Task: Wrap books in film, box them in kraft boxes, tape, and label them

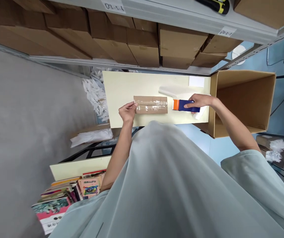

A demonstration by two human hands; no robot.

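On the cream tabletop (117, 99) lies a flat brown cardboard package (152, 109) with shiny clear tape across it. My left hand (128, 111) pinches this package at its left end, thumb and fingers closed on the edge. To its right, my right hand (198, 101) is wrapped round a dark blue and orange box-shaped object (183, 105). Its orange end points toward the package, a small gap apart. Translucent white wrapping (173, 90) lies behind and under my right hand. A white card (196, 81) rests near the table's back edge.
A large open cardboard box (243, 99) stands at the table's right end. Grey shelving (142, 13) full of brown boxes (179, 43) runs along the back. White scraps (97, 96) are heaped left of the table; books (82, 188) sit at lower left.
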